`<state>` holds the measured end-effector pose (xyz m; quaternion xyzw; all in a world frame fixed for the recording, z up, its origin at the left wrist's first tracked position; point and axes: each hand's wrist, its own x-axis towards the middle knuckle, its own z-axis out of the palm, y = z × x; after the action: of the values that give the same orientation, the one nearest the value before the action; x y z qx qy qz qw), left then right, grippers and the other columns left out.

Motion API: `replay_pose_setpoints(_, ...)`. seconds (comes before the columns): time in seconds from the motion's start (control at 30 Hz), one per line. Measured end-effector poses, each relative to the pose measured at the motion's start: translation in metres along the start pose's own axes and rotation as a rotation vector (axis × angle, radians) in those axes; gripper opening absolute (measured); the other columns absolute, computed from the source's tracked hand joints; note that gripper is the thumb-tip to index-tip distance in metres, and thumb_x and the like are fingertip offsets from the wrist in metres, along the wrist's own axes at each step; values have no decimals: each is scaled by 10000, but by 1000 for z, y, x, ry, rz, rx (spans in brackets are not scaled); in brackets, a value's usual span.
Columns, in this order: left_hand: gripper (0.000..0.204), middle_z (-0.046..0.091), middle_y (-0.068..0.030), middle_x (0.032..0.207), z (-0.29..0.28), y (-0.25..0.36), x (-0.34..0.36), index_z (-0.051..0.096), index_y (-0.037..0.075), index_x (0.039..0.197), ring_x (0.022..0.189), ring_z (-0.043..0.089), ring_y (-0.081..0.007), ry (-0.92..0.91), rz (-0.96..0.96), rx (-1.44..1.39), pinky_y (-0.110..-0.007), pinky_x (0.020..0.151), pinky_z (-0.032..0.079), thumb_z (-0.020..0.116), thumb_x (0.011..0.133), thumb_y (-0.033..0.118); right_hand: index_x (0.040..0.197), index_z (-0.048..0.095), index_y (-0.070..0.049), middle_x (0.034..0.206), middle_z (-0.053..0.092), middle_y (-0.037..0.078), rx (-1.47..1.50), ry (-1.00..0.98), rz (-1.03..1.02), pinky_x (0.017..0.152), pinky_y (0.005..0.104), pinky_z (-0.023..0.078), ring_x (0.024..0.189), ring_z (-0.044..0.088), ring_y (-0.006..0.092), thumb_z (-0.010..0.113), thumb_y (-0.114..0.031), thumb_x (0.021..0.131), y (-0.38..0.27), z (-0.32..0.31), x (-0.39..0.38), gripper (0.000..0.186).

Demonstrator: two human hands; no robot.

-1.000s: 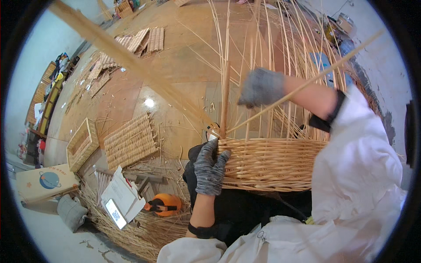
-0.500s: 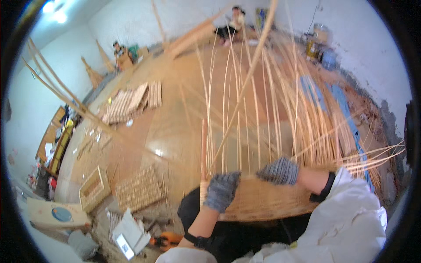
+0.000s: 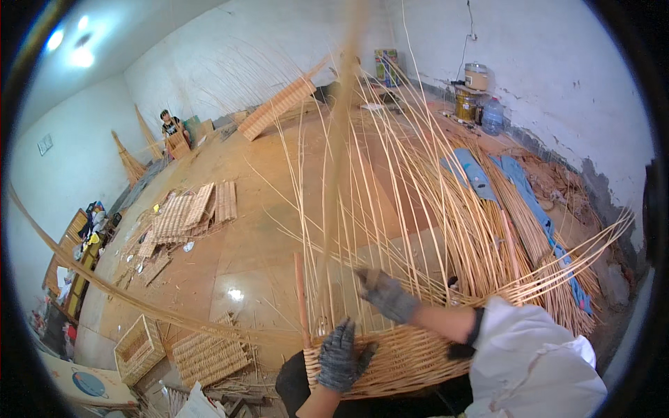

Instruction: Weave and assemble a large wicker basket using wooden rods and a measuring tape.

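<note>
Tan woven wicker panel (image 3: 411,359), bottom of my view, before the person's body; right end hidden from me by a loose white sleeve (image 3: 533,366). Left hand (image 3: 339,358), grey knitted glove: on the panel's left portion, just beside a smooth reddish wooden rod (image 3: 301,296); grip obscured, I cannot tell. Right hand (image 3: 390,298), matching glove: above the weave, fingertips blurred; I cannot tell its hold. Long tan strand (image 3: 339,139): blurred, lower end indistinct. White papers (image 3: 201,404): cut off below.
</note>
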<state>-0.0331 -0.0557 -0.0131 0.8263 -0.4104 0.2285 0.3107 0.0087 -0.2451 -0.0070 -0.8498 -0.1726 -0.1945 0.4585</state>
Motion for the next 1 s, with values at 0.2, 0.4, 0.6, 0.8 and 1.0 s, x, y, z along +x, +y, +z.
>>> replay_pose_setpoints(0.2, 577, 525, -165, 1010, 10, 11, 4, 479, 19, 1040, 928, 493, -309, -217, -242, 254, -422, 834, 352, 597, 688, 460, 1286, 279, -100, 1079, 504, 183, -617, -224, 651, 936, 431, 333, 932, 528, 305, 506, -268, 808, -32, 11, 70, 555)
replay_pose_setpoints(0.4, 467, 551, -109, 863, 14, 28, 25, 541, 55, 909, 851, 509, -267, -300, -245, 401, -398, 813, 348, 527, 728, 485, 1010, 431, -26, 655, 474, 23, 932, 646, 600, 569, 292, 479, 546, 497, 140, 410, -129, 883, -32, -53, -87, 164)
replay_pose_setpoints(0.6, 533, 459, -200, 1087, 17, 33, 22, 480, 26, 1059, 991, 446, -315, 7, -154, 347, -405, 817, 372, 673, 664, 327, 917, 490, -1, 649, 515, 65, 1107, 504, 663, 614, 306, 488, 654, 562, 179, 442, -172, 875, -43, -83, -86, 183)
replay_pose_setpoints(0.8, 754, 443, -197, 1107, 36, 92, 69, 357, 233, 1266, 1040, 408, -315, -670, -310, 245, -442, 931, 232, 524, 651, 637, 1097, 439, 24, 863, 563, 155, -673, 179, -98, 746, 371, 465, 740, 556, 288, 531, -124, 795, 27, -100, -36, 348)
replay_pose_setpoints(1.0, 666, 440, -194, 1135, 51, 99, 52, 478, 187, 1176, 1105, 361, -320, -385, -403, 317, -460, 957, 176, 638, 621, 519, 1133, 406, 30, 839, 554, 132, 174, 571, 747, 686, 328, 480, 732, 565, 258, 536, -121, 794, -4, -146, -74, 393)
